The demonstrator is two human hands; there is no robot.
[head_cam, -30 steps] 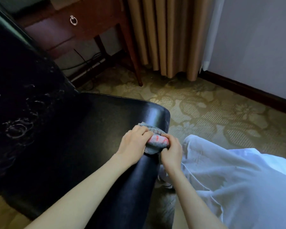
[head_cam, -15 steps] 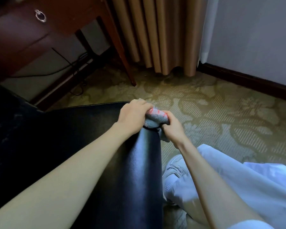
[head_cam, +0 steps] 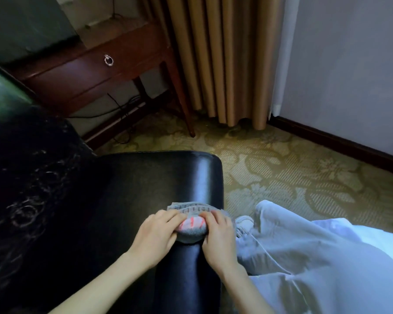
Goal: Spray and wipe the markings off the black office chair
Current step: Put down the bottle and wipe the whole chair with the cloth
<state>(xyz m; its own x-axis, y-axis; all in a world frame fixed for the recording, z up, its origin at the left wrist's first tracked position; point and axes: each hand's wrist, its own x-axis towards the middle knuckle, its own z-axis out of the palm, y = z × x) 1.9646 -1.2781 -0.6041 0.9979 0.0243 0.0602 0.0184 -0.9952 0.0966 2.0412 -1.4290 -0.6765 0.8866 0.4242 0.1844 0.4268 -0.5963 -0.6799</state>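
Cloth (head_cam: 192, 225) on edge of chair (head_cam: 145, 189)

Bunched grey cloth (head_cam: 191, 226) on black chair (head_cam: 145, 189) seat edge; left hand (head_cam: 154, 239), right hand (head_cam: 218, 237) grip it.

Ahead of me, to the left, stands a dark reddish-brown wooden desk (head_cam: 132, 51) on slim tapered legs, its drawer fitted with a small silver ring pull (head_cam: 108, 60). Black cables (head_cam: 127, 103) trail along the wall beneath it. Tan pleated curtains (head_cam: 218, 60) hang down to the yellow-green floral carpet (head_cam: 281, 173), with a strip of white sheer fabric (head_cam: 281, 53) at their right edge. To my right a pale plain wall (head_cam: 349, 64) meets a dark wooden skirting board (head_cam: 338, 143). The room is dim.
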